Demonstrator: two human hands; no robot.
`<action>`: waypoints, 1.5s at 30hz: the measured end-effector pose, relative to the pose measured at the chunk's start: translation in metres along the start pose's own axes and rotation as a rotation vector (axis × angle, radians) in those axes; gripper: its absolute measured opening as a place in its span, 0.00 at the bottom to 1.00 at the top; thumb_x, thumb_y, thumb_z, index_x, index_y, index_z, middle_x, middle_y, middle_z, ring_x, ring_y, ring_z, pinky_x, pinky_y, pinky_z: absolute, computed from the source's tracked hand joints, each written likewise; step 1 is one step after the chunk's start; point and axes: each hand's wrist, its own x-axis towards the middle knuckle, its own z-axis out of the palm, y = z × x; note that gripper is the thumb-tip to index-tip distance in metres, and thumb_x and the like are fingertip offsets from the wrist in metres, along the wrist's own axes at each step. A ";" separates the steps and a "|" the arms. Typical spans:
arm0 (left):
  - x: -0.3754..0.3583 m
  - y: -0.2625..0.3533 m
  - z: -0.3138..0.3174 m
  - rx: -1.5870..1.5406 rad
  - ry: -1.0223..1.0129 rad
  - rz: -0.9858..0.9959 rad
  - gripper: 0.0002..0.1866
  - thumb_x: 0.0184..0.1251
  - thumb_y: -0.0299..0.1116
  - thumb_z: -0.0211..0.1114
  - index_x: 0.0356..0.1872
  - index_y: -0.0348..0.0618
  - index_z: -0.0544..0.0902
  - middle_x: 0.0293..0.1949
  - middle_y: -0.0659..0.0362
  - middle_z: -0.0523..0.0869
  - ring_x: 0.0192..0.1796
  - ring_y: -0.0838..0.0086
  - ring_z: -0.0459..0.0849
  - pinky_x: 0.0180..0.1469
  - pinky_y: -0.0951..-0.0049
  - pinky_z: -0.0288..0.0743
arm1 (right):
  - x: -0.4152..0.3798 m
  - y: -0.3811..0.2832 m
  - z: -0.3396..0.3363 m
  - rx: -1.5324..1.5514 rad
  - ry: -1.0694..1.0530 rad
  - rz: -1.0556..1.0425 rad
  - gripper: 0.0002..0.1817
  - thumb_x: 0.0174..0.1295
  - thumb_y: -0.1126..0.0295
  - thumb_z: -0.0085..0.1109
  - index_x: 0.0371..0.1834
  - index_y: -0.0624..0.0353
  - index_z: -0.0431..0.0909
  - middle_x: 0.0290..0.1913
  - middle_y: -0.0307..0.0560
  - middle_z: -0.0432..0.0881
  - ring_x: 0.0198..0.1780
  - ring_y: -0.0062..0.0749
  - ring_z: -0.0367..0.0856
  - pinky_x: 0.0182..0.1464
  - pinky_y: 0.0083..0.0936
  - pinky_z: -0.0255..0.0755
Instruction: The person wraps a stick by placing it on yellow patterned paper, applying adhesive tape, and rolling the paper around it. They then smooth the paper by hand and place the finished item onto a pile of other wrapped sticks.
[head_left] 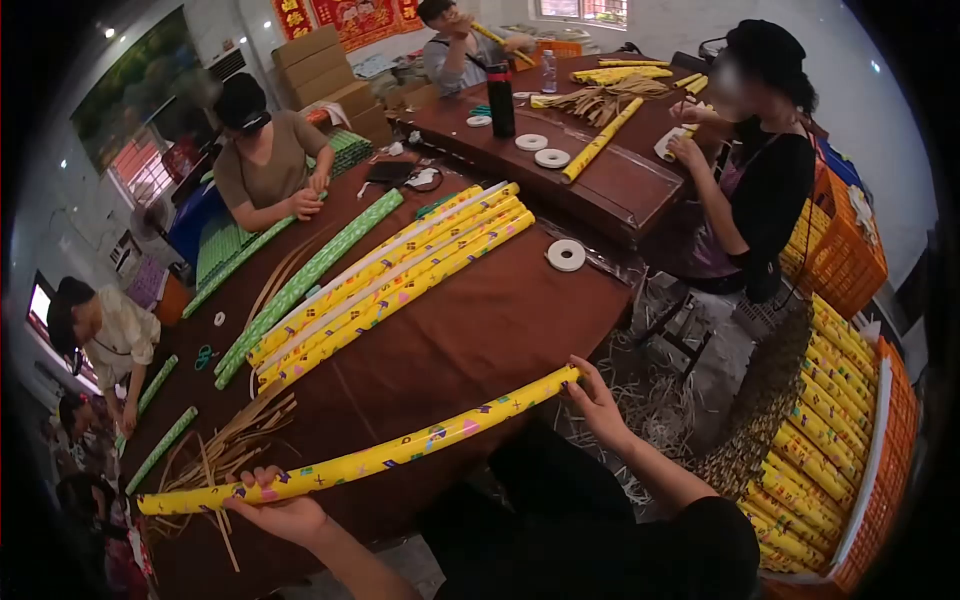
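Your hands are well apart, both on the yellow roll [430,443] spanning them: left hand [277,512] cradling it inboard of one end, right hand [596,402] gripping the other end. Support evenly, squeeze lightly; creasing's the risk. Red poster [365,14] far beyond your hands: writing unreadable.

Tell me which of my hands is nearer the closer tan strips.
Left. Your left hand supports the yellow roll beside the tan strips; your right hand holds the roll's right end, farther away.

Workshop, people [268,168] at long tables [450,335], crated rolls [815,430]
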 end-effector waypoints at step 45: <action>-0.095 -0.188 -0.003 1.343 -1.431 0.138 0.18 0.70 0.38 0.63 0.58 0.46 0.80 0.66 0.51 0.73 0.71 0.54 0.65 0.72 0.52 0.56 | 0.343 -0.131 -0.108 -1.191 0.719 0.123 0.35 0.66 0.46 0.53 0.69 0.58 0.68 0.56 0.62 0.80 0.58 0.56 0.78 0.59 0.50 0.72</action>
